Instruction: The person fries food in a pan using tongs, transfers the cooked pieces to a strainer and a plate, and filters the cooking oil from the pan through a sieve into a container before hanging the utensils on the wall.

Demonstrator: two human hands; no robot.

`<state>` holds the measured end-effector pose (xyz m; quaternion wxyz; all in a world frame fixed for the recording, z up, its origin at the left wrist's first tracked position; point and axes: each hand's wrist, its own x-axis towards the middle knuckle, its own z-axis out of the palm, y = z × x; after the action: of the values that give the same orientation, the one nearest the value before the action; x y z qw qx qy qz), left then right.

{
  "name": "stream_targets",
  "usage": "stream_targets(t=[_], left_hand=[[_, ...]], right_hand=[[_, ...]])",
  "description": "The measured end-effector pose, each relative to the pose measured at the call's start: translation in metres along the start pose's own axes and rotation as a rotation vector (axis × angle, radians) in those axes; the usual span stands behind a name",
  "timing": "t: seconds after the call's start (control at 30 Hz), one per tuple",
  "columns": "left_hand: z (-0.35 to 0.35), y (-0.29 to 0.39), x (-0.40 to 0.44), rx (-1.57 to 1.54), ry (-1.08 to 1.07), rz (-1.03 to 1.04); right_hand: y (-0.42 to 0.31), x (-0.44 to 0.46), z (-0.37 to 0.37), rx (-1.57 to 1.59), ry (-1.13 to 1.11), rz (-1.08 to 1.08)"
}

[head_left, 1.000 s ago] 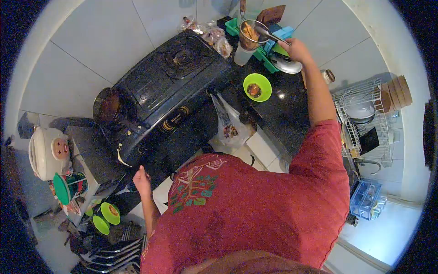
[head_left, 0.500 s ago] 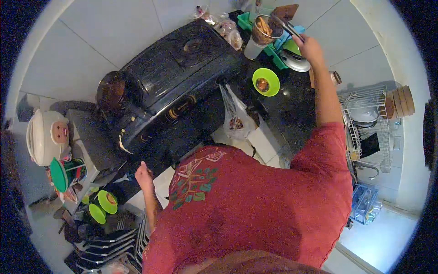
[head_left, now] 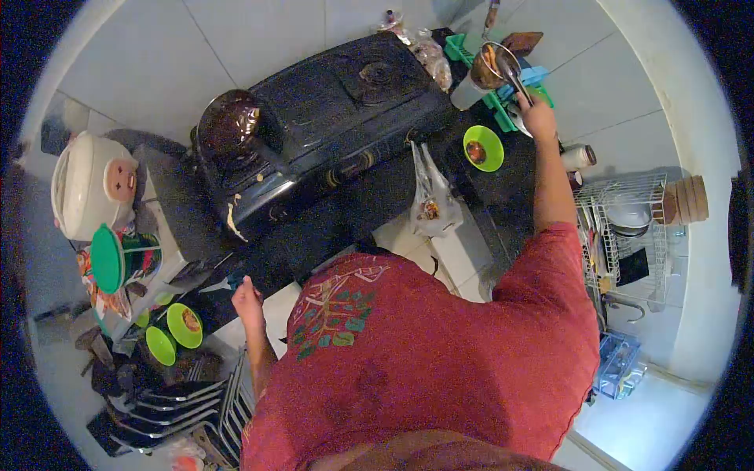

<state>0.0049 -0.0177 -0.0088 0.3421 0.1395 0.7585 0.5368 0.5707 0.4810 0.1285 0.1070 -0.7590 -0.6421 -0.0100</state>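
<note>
My right hand grips metal tongs at the back right. Their tips reach the round strainer, which holds browned fried pieces and sits on a pale, translucent container. Whether the tips pinch a piece is too small to tell. Just in front, a lime-green bowl has some reddish-brown food in it. My left hand is closed with the thumb up, low by the counter's front, and nothing shows in it. On the stove's left burner is a dark pan with a shiny surface.
The black stove fills the back counter. A plastic bag hangs from its front. At left are a rice cooker, a green-lidded jar and more lime-green bowls. A wire dish rack stands at right.
My view has turned, so the stove and strainer sit further right and the pan shows more fully. My right hand with the tongs has come nearer the strainer. The left hand stays still.
</note>
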Motion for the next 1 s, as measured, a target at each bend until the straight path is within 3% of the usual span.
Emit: stream_targets(t=[0.23,0.4,0.53,0.6,0.67,0.73,0.8,0.87,1.0], left_hand=[[-0.025,-0.006,-0.004,-0.004,0.018,-0.032],[-0.04,-0.012,-0.005,0.066,0.02,0.019],[-0.052,-0.015,-0.006,0.027,0.024,-0.005],[-0.057,-0.018,-0.008,0.023,0.024,-0.015],[-0.061,-0.026,-0.007,0.032,0.007,-0.036],[-0.066,-0.034,-0.006,0.039,-0.001,-0.035],[-0.072,-0.048,-0.004,0.006,-0.023,-0.05],[-0.075,-0.057,-0.005,-0.001,-0.011,-0.076],[-0.084,-0.071,-0.012,-0.008,0.019,-0.059]], right_hand=[[0.003,0.005,0.017,0.066,0.024,0.039],[-0.015,-0.007,0.003,0.074,0.115,-0.061],[-0.09,-0.034,-0.043,0.123,0.179,-0.08],[-0.163,-0.071,-0.081,0.328,0.147,-0.255],[-0.209,-0.069,-0.084,0.316,0.063,-0.496],[-0.292,-0.11,-0.117,0.057,-0.043,-0.619],[-0.354,-0.131,-0.119,-0.137,0.054,-0.95],[-0.415,-0.139,-0.115,-0.3,-0.074,-1.169],[-0.512,-0.157,-0.094,-0.583,-0.143,-1.395]])
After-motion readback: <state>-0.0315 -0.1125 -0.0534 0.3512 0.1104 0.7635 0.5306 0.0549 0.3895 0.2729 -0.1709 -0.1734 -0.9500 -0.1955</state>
